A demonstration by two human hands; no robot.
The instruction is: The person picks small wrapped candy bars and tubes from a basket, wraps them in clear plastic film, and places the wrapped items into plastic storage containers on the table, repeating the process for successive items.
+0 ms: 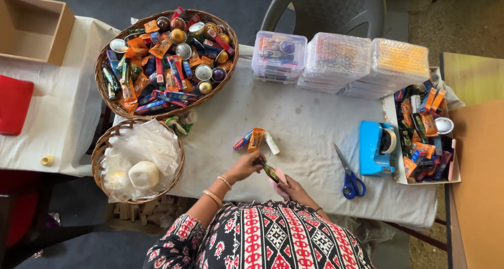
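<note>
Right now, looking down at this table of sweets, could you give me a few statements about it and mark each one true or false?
1. The scissors have blue handles. True.
2. The large basket is empty. False: it is heaped with wrapped sweets.
3. The left hand holds a small dark green packet. True.
4. The tape dispenser is red. False: it is blue.
5. Three small items lie on the cloth beyond the hands. True.
6. The cardboard box at the corner is full of sweets. False: it looks empty.
</note>
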